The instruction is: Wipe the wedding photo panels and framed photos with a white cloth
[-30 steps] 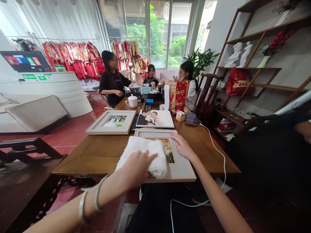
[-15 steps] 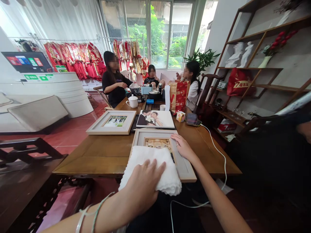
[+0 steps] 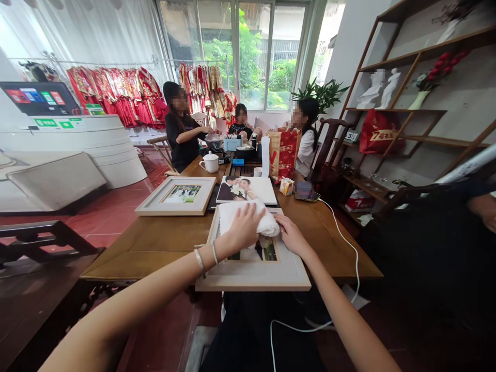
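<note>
A folded white cloth [image 3: 268, 223] lies over the upper part of a pale wooden picture frame [image 3: 284, 276]. My left hand [image 3: 244, 227] is on top of the cloth, holding it against the frame with spread fingers. The cloth covers much of the photo; only its lower part shows. On the frame's right side rests my right hand [image 3: 292, 235], its fingers stretched out next to the cloth's end. The frame lies near the table's front edge, its near side jutting slightly over it.
Behind lie another framed photo [image 3: 151, 206] and a couple's portrait panel [image 3: 248, 190]. A white lidded mug [image 3: 210, 162], a red paper bag [image 3: 285, 155], a small carton [image 3: 287, 186] and a phone [image 3: 306, 191] with a white cable [image 3: 351, 243] stand around. Several people sit beyond.
My left hand has pushed the cloth away from me, from the frame's near edge to its far part, uncovering the lower photo. My right hand stays on the frame's right side, slightly nearer.
</note>
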A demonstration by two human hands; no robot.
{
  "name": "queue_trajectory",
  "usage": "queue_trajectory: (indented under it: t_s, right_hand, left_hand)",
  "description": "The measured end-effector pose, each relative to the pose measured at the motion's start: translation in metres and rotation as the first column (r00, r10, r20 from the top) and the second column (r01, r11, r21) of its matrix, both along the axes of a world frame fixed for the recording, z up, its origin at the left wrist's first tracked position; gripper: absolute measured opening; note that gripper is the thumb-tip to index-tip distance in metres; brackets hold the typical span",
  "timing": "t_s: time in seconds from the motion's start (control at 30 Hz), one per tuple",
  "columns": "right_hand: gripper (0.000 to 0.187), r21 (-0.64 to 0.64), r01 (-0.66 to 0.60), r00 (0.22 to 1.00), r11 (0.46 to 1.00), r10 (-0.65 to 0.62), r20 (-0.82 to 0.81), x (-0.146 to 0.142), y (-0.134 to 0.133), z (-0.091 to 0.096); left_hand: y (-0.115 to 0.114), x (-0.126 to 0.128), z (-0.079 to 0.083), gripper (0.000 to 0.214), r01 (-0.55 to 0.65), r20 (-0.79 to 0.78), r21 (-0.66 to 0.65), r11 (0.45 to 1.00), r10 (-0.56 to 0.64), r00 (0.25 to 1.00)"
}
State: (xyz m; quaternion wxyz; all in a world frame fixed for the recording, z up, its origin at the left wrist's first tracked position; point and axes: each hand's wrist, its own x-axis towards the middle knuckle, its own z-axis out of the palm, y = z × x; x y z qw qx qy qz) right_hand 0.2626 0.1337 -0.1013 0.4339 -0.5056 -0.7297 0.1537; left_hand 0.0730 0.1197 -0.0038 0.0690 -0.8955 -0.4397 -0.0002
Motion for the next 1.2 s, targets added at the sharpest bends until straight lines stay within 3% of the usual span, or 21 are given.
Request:
queue_trajectory:
  t_s: [0.17,0.37,0.53,0.7,0.77,1.0,1.2]
  right_hand:
    - [0.055,-0.02,-0.002,1.0,1.0,0.002,0.012,0.0,-0.002,0.004]
    - [0.05,-0.032,-0.001,1.0,0.999,0.001,-0.012,0.0,-0.002,0.004]
    - [0.049,-0.036,0.003,1.0,0.999,-0.004,-0.023,0.0,-0.002,0.004]
    - [0.05,-0.014,0.004,0.999,1.0,-0.004,-0.033,0.001,-0.001,0.001]
    - [0.049,-0.014,0.009,0.999,1.0,-0.009,-0.034,0.002,0.0,0.001]
    - [0.048,-0.037,0.006,1.0,0.999,-0.007,-0.024,0.001,-0.001,0.002]
    - [0.05,-0.022,0.01,1.0,1.0,-0.011,-0.026,0.0,-0.002,0.001]
  left_hand:
    - [0.013,0.005,-0.008,0.073,0.116,-0.022,0.042,0.992,-0.115,0.993]
    - [-0.01,0.0,-0.01,0.079,0.246,-0.031,-0.119,0.962,-0.251,0.967]
    - [-0.048,-0.007,0.008,0.082,0.263,-0.032,-0.264,0.928,-0.281,0.959]
    - [-0.083,-0.017,0.034,0.073,0.323,0.006,-0.496,0.806,-0.369,0.93]
    - [-0.09,-0.022,0.036,0.073,0.356,0.044,-0.503,0.788,-0.388,0.921]
    - [-0.092,-0.025,0.015,0.078,0.379,0.213,-0.352,0.856,-0.321,0.923]
    - [-0.058,-0.018,-0.002,0.081,0.212,0.034,-0.205,0.956,-0.209,0.977]
